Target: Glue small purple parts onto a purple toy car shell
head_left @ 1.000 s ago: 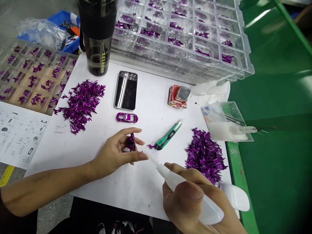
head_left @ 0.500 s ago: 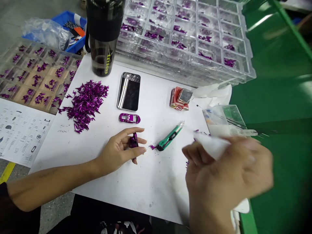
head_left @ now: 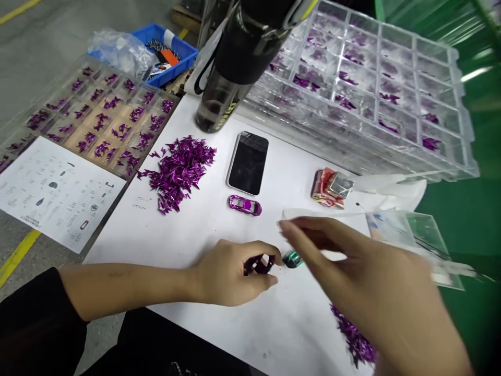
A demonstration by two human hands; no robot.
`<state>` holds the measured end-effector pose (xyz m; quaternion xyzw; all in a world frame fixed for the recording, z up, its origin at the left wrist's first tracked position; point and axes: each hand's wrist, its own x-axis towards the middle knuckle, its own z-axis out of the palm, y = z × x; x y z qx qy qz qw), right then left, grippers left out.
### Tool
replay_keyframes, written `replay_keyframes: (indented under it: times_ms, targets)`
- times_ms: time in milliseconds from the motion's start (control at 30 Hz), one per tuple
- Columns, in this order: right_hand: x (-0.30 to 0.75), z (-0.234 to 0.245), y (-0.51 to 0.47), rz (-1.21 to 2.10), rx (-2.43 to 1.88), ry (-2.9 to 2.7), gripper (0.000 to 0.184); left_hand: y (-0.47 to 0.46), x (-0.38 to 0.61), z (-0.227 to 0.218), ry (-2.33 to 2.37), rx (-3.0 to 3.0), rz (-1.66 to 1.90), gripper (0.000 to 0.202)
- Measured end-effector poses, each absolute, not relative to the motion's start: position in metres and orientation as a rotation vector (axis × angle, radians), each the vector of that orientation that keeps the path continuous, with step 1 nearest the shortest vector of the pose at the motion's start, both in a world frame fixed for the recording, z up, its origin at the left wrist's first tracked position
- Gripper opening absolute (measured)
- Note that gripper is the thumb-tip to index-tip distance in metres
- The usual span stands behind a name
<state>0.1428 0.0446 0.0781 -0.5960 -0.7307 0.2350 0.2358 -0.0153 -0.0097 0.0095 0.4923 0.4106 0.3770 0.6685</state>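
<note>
My left hand (head_left: pixel 235 271) has thumb and fingers curled around a small dark purple car body (head_left: pixel 259 265), partly hidden by the fingers. A matching purple toy car body (head_left: pixel 245 205) lies on the white tabletop beyond it. To the right, my right hand (head_left: pixel 348 266) is raised over the table, blurred, thumb and fingers apart with nothing plainly between them. A white sheet or tissue (head_left: pixel 291 213) shows behind its fingers. One end of a green utility knife (head_left: pixel 292 259) shows between my hands; the rest is hidden.
Pointed purple pieces lie in a left pile (head_left: pixel 182 169) and a right pile (head_left: pixel 354 337). A phone (head_left: pixel 248 163), dark bottle (head_left: pixel 227 78), red packet (head_left: pixel 323 188) and clear compartment boxes (head_left: pixel 376 122) stand farther back. A printed sheet (head_left: pixel 58 193) overlaps the left tray (head_left: pixel 117 162).
The view has shifted, so the table things appear farther right. The white sheet that my right hand gripped now shows behind it, and its fingers have spread. The left hand still holds the car body.
</note>
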Motion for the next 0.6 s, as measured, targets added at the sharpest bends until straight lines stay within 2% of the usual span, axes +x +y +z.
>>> replay_keyframes:
  times_ms: [100,167,233,333,467,600]
  targets:
    - [0.080,0.085,0.054,0.946,-1.286,-2.438,0.019,-0.012,-0.015,0.001,0.948,1.328,0.939,0.027]
    - [0.041,0.079,0.063,0.943,-1.285,-2.684,0.013,-0.013,-0.015,-0.005,0.953,1.428,0.970,0.035]
    - [0.013,0.069,0.070,0.861,-1.392,-2.845,0.014,-0.012,-0.015,-0.009,0.936,1.475,0.939,0.033]
    - [-0.004,0.058,0.074,0.819,-1.510,-2.904,0.014,-0.010,-0.014,-0.009,0.899,1.452,0.868,0.022]
    - [-0.002,0.054,0.072,0.849,-1.519,-2.905,0.004,-0.009,-0.015,-0.007,0.939,1.383,0.834,0.022]
    - [0.004,0.053,0.067,0.840,-1.502,-2.868,0.011,-0.011,-0.015,-0.007,0.969,1.445,0.847,0.027]
